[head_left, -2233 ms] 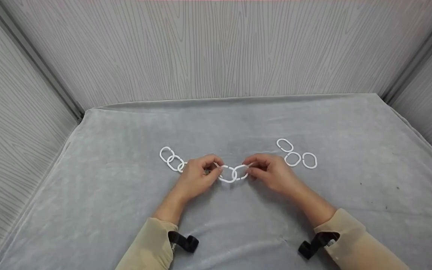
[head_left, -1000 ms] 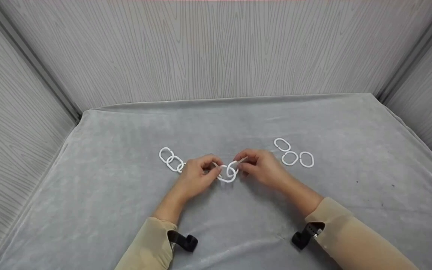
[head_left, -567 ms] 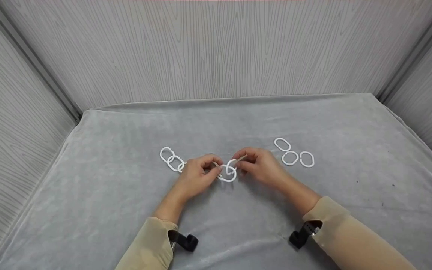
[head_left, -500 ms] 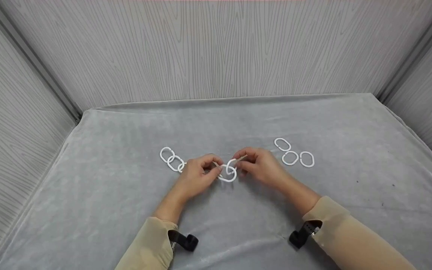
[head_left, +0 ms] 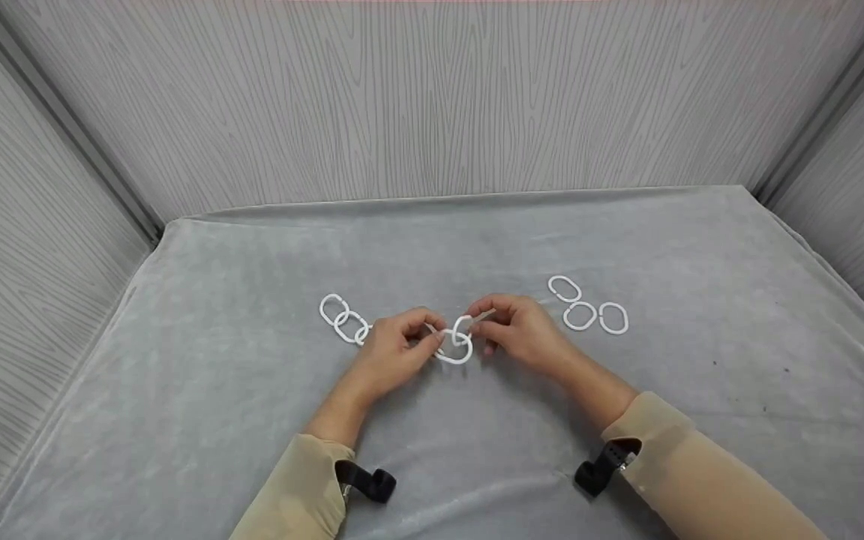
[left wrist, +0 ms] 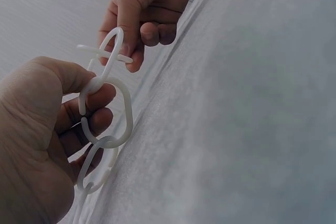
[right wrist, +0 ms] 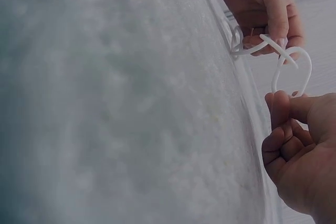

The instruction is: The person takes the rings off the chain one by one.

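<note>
My left hand [head_left: 393,351] pinches the end link [head_left: 453,362] of a white plastic chain between thumb and fingertips. In the left wrist view, interlocked links [left wrist: 129,111] trail from that hand. My right hand [head_left: 526,337] pinches another white oval chain link [head_left: 457,324]. This link crosses the end link and stands tilted up from it; its far part is hidden by the fingers. The right wrist view shows the right-hand link [right wrist: 310,69] meeting the left-hand link [right wrist: 281,52]. The chain's other end [head_left: 333,309] lies on the cloth beyond the left hand.
Three loose white links [head_left: 580,316] lie on the cloth to the right of my right hand. A grey cloth [head_left: 252,420] covers the table, with pale wood-grain panels [head_left: 432,97] behind and at both sides. Black camera mounts [head_left: 376,484] sit on both wrists.
The right hand has moved left and slightly up, turning its link from nearly flat to tilted up across the end link. The left hand has stayed nearly still.
</note>
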A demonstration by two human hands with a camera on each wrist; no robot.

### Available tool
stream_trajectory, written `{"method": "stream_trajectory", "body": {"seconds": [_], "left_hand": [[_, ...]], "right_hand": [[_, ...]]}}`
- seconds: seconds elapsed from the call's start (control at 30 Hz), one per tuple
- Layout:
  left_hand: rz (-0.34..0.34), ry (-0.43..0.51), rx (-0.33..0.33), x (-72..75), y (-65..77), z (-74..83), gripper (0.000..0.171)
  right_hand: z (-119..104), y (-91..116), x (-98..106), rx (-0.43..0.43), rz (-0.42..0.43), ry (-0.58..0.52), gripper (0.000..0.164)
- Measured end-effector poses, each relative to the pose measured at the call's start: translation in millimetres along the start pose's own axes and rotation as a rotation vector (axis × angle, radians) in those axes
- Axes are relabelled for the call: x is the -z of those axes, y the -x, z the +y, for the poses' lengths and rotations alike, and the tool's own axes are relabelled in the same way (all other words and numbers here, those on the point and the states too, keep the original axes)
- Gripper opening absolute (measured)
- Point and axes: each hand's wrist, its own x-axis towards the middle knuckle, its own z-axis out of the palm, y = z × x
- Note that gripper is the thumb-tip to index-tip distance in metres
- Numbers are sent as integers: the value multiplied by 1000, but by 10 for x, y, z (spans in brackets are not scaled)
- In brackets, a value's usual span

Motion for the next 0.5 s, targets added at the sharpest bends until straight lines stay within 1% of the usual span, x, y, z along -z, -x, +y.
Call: {"method": "stream_trajectory", "body": {"seconds": [0.2,0.5], "left_hand": [[-1,21,0,2,3,1,6],[-6,21,-7,11,6,16,8]], "right_hand": [[-7,-13,-15,1,5,-6,17],[-18,-13,-46,-10,21,-49,17]]}}
